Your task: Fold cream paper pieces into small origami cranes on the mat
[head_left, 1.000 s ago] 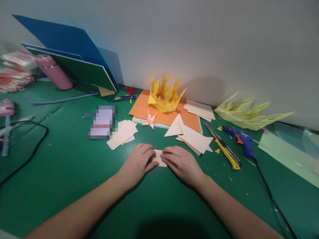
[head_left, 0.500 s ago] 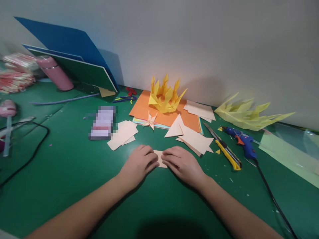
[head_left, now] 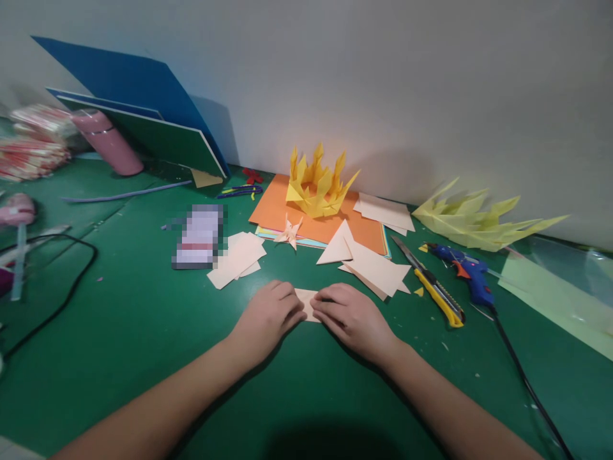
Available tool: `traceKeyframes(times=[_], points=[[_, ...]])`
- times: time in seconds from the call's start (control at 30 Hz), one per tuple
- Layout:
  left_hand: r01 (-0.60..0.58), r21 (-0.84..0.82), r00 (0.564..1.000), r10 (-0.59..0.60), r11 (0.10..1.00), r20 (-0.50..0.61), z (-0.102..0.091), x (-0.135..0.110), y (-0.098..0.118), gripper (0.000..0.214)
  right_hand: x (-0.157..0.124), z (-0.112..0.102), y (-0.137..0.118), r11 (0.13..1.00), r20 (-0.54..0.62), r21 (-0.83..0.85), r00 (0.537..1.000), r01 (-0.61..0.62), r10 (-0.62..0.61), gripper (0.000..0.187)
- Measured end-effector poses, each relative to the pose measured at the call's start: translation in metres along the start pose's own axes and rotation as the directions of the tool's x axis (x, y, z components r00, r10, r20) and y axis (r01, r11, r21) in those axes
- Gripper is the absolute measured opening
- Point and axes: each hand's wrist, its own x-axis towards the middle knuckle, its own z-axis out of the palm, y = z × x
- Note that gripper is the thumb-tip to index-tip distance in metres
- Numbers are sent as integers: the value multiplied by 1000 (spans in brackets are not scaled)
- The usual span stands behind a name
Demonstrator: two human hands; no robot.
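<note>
My left hand [head_left: 271,313] grasps one end of a small peach paper strip [head_left: 309,305], thumb along its near side and fingers curled over the top. My right hand [head_left: 354,319] grasps the other end, fingertips bunched on it, so only the middle of the strip shows between us. It lies flat on the green bench [head_left: 143,313], nearer me than the papers toward the far edge.

Just beyond my left hand is a loose pile of peach papers [head_left: 235,259], with a pixelated phone [head_left: 198,236] next to it on the side of the bench's left edge. Beyond my right hand, a folded peach triangle [head_left: 336,246] overlaps more peach sheets [head_left: 376,267].

Close to the far edge, a yellow paper crown [head_left: 316,201] stands on a stack topped with orange paper [head_left: 269,204]; a peach origami star [head_left: 288,232] sits at the stack's near edge. Toward the bench's right edge lie a yellow utility knife [head_left: 439,298], its blade out, and a blue glue gun [head_left: 472,281]. A pink flask [head_left: 110,145] is near the far left corner.
</note>
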Motion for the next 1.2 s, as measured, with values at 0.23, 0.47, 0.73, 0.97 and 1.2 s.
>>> traceKeyframes(times=[0.23, 0.47, 0.73, 0.97, 1.2], points=[[-23, 38, 1000, 22, 999, 13, 1, 0, 1, 25, 0, 1, 1, 1000, 5, 2, 1000, -9, 9, 19], [-85, 260, 996, 72, 962, 59, 6, -5, 5, 25, 2, -1, -1, 999, -6, 30, 999, -39, 39, 19], [-46, 302, 991, 4, 952, 136, 2, -5, 12, 17, 3, 6, 0, 993, 56, -64, 993, -96, 100, 25], [-60, 304, 989, 15, 951, 149, -1, -5, 13, 15, 16, 4, -5, 992, 220, -122, 974, -24, 50, 25], [-15, 292, 990, -27, 956, 137, 0, -5, 15, 22, 17, 1, -11, 987, 206, -72, 966, -144, 156, 30]])
